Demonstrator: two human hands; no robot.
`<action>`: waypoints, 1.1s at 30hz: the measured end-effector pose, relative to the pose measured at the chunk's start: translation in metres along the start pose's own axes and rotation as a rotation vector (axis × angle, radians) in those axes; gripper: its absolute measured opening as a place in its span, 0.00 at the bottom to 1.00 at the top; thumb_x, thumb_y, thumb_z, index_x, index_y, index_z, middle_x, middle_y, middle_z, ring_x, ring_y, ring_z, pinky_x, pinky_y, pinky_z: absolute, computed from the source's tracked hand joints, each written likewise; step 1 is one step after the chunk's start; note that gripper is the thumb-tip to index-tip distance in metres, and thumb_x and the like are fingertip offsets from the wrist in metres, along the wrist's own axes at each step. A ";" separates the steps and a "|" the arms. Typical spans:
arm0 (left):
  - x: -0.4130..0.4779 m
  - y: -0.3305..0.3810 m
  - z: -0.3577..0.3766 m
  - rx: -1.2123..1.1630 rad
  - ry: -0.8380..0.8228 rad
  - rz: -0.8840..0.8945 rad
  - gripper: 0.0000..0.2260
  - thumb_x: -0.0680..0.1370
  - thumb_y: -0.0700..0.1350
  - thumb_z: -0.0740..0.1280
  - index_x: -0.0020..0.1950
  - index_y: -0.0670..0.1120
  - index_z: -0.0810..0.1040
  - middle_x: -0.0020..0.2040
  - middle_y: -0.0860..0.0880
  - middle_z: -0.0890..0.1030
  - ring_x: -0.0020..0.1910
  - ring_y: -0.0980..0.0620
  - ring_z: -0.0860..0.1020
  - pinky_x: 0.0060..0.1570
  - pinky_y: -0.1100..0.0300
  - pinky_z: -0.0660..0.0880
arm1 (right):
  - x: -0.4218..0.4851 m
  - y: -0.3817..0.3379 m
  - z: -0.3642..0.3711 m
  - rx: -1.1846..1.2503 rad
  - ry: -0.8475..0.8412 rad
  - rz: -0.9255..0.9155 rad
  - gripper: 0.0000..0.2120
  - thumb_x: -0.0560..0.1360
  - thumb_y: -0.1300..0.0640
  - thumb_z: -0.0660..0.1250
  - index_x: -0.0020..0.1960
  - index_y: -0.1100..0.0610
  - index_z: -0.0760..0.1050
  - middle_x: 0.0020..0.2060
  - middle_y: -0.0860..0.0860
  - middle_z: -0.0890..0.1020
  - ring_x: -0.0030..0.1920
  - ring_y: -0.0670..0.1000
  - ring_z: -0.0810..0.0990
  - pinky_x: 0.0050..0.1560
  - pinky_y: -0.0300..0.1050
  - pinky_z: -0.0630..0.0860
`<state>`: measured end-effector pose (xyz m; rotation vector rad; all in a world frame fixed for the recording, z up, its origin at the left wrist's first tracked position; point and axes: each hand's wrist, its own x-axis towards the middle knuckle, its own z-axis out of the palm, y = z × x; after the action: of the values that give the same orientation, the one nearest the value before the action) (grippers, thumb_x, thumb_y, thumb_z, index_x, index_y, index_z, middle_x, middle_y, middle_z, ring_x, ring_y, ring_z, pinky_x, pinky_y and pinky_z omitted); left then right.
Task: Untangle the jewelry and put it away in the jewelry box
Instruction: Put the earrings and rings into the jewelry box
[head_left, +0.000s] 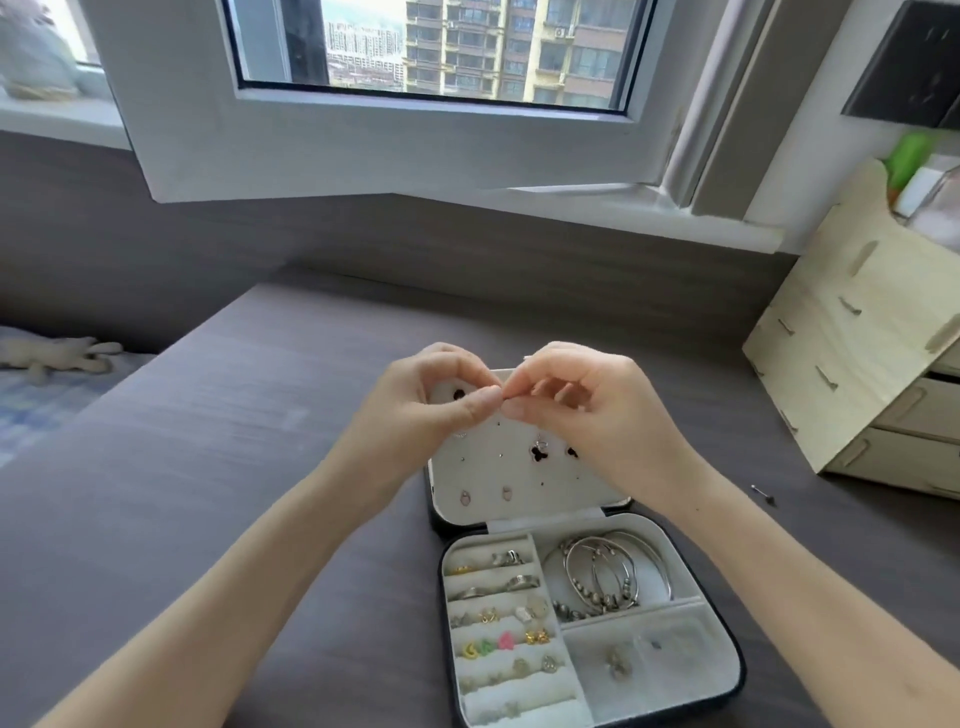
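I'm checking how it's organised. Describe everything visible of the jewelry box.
The jewelry box lies open on the grey desk: dark shell, pale soft-looking lining. Its lid is swung back, holding earrings. The base has padded rows on the left with rings and coloured earrings, a compartment of silver bangles, and another with a trinket. The left hand and right hand hover above the lid, pinching a tiny piece, not visibly touching the box.

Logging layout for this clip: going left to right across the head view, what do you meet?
Plush toy → left hand → right hand → small pin → wooden drawer organizer.
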<state>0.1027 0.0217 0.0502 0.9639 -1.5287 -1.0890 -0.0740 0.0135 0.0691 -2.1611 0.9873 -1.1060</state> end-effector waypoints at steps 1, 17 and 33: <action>0.000 0.002 -0.003 -0.015 -0.030 -0.021 0.06 0.65 0.50 0.73 0.37 0.48 0.83 0.45 0.51 0.77 0.46 0.56 0.76 0.43 0.67 0.71 | 0.000 0.001 -0.001 -0.071 -0.005 -0.108 0.02 0.70 0.58 0.73 0.43 0.56 0.81 0.37 0.48 0.79 0.35 0.47 0.74 0.36 0.36 0.70; -0.002 0.010 -0.003 -0.208 -0.091 -0.051 0.06 0.67 0.39 0.70 0.33 0.49 0.83 0.41 0.55 0.76 0.44 0.60 0.77 0.42 0.69 0.71 | 0.008 0.004 -0.012 0.025 -0.207 -0.126 0.08 0.70 0.50 0.68 0.42 0.54 0.79 0.42 0.44 0.80 0.45 0.50 0.77 0.43 0.53 0.75; 0.003 0.012 -0.010 -0.286 0.089 -0.201 0.03 0.69 0.43 0.73 0.37 0.45 0.81 0.36 0.48 0.79 0.39 0.53 0.75 0.43 0.62 0.73 | -0.001 0.023 -0.008 -0.454 -0.079 -0.301 0.10 0.69 0.46 0.65 0.38 0.50 0.81 0.39 0.41 0.74 0.44 0.45 0.68 0.45 0.55 0.71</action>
<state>0.1111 0.0210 0.0634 0.9658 -1.1835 -1.3468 -0.0897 0.0001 0.0568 -2.7704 0.9695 -0.9850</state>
